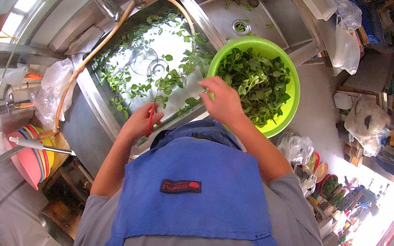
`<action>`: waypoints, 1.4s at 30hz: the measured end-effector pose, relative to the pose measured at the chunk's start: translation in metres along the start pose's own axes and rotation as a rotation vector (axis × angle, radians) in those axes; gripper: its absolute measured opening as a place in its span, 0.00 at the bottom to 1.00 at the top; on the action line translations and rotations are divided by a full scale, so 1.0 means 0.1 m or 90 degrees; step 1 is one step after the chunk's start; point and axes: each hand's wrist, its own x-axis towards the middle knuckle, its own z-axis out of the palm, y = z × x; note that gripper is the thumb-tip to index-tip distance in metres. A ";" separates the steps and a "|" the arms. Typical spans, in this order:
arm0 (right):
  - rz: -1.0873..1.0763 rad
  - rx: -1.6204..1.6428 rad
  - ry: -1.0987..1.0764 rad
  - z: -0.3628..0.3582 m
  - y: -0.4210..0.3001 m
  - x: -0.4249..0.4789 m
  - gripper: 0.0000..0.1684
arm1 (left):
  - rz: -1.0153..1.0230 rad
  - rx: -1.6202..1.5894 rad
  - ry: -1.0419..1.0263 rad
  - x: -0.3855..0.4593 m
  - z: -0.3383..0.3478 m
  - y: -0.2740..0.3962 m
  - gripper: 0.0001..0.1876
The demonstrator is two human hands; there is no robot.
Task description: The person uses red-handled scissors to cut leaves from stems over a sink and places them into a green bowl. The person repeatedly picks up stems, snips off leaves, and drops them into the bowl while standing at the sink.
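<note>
My left hand [142,121] is closed around a slim red-handled tool [150,120] at the near edge of a water-filled steel sink [98,97]. The tool's kind is not clear. Just beyond its tip, leafy green sprigs [168,82] float on the water. My right hand [223,102] is over the near left rim of a lime-green plastic basin [294,96], fingers bent and thumb apart. Some green shows between those fingers; whether it is a leaf or the rim I cannot tell. Picked leafy greens [254,80] fill much of the basin.
A tan hose [108,35] arches over the sink from a tap. The second steel sink basin [208,5], behind, holds green scraps around its drain [241,27]. Clear plastic bags [53,90] and coloured plastic basins [27,158] are on the left. A white bag [345,50] hangs at right.
</note>
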 end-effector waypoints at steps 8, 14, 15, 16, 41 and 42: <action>0.296 -0.262 -0.019 -0.42 0.97 -0.73 0.15 | -0.036 0.090 0.008 0.02 -0.06 -0.23 0.33; 0.433 -0.170 -0.020 -0.32 1.16 -0.64 0.25 | 0.034 0.126 -0.003 0.15 0.04 -0.15 0.32; 0.438 -0.147 -0.004 -0.29 1.20 -0.64 0.28 | 0.039 0.140 -0.002 0.16 0.04 -0.12 0.32; 0.409 -0.135 0.021 -0.26 1.23 -0.66 0.30 | 0.044 0.154 -0.001 0.18 0.05 -0.10 0.32; 0.130 -0.262 0.345 -0.54 1.09 -0.51 0.11 | 0.031 0.127 -0.008 0.08 0.00 -0.16 0.32; 0.153 -0.201 0.373 -0.65 1.08 -0.48 0.11 | 0.036 0.119 -0.012 0.07 0.02 -0.12 0.32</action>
